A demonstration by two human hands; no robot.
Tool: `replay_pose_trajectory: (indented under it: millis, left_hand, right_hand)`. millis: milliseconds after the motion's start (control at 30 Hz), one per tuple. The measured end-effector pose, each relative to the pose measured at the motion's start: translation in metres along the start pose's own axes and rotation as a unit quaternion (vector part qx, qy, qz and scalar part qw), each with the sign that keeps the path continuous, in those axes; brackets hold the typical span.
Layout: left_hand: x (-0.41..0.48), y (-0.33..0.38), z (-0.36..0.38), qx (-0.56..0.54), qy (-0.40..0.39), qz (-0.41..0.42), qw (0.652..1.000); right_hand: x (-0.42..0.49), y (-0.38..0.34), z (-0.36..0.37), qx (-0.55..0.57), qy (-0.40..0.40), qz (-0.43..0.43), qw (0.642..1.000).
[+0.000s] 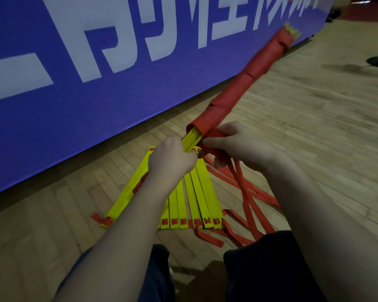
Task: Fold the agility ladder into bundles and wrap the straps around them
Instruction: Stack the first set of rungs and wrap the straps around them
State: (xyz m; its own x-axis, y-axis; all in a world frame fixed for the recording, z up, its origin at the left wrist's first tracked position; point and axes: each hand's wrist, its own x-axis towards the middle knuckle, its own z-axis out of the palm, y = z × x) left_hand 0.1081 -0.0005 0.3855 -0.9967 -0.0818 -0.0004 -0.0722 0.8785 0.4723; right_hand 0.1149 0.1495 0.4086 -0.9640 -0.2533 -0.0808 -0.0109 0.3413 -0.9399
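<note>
Wooden floor (pixel 292 127); blue banner (pixel 74 83) along far edge, with large white characters cropped at top and not readable as words. Wrapped bundle (pixel 234 88): yellow rungs stacked, red wrap along nearly whole length, held above floor. Left hand (pixel 170 160) gripping bare yellow ends; right hand (pixel 240 144) curled round red strap (pixel 216 134) at near end. Left to do: flat rungs (pixel 196 199) fanned on floor, loose straps (pixel 249 203) beside, unbundled. Roughly half done, by estimate.

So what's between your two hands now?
Head view: bare yellow rung ends of the bundle, gripped by the left hand; the right hand pinches the red strap beside them.
</note>
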Motion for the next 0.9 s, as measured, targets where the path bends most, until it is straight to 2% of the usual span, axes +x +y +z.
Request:
replay_pose_trajectory:
  millis: [100,167,300,433,533,600,700,800,900]
  left_hand:
    - [-0.006,0.006,-0.002,0.116,0.09,0.021,0.989]
    - [-0.007,0.009,0.0,0.171,0.121,0.028,0.977]
    - [-0.016,0.018,0.013,0.199,0.166,0.088,0.962]
    - [-0.02,0.023,0.017,0.153,0.178,0.146,0.961]
    - [-0.012,0.018,0.015,0.012,0.222,0.199,0.955]
    - [-0.01,0.015,0.012,-0.091,0.224,0.227,0.943]
    - [-0.011,0.015,0.003,-0.265,0.166,0.198,0.929]
    - [-0.005,0.01,-0.007,-0.368,0.076,0.137,0.917]
    - [0.003,0.001,-0.021,-0.405,-0.142,0.076,0.9]
  right_hand:
    - [-0.002,-0.005,0.005,0.062,0.025,0.018,0.998]
    - [-0.001,-0.008,0.008,0.091,0.055,0.034,0.994]
    - [0.006,-0.006,0.01,0.126,0.159,0.076,0.976]
    - [0.012,0.002,0.007,0.15,0.222,0.084,0.96]
    - [0.011,0.008,0.0,0.206,0.206,0.034,0.956]
    - [0.009,0.012,-0.007,0.238,0.177,-0.007,0.955]
    - [0.008,0.017,-0.017,0.261,0.152,-0.056,0.952]
    - [0.005,0.019,-0.025,0.276,0.122,-0.089,0.949]
    - [0.004,0.021,-0.03,0.282,0.058,-0.122,0.95]
